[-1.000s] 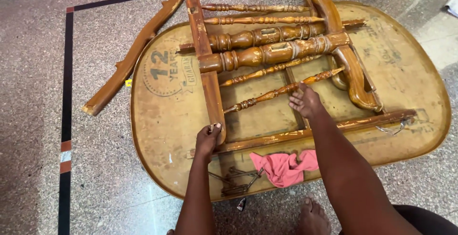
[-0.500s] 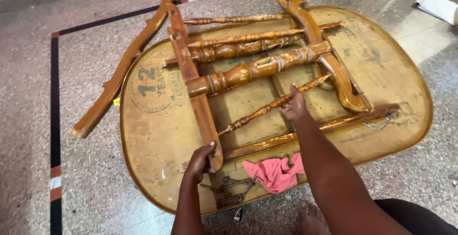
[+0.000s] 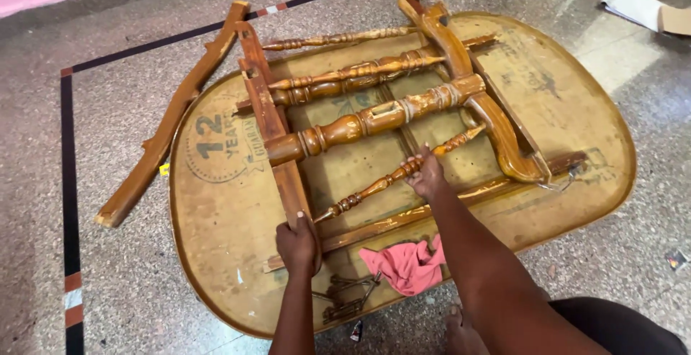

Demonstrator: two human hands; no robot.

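Item: upturned oval table top point(image 3: 576, 153) on terrazzo floor point(image 3: 129, 52), wooden leg frame lying on it. My left hand point(image 3: 297, 243) is closed round the near end of the flat leg board point(image 3: 270, 121). My right hand point(image 3: 425, 173) is wrapped on the thin turned spindle point(image 3: 389, 178).

Risks, as I judge them:
- spindle tenon slipping or snapping if I twist;
- loose curved leg point(image 3: 169, 121) lies apart, underfoot;
- pink rag point(image 3: 403, 265) and metal hardware point(image 3: 345, 294) near my wrists may snag.
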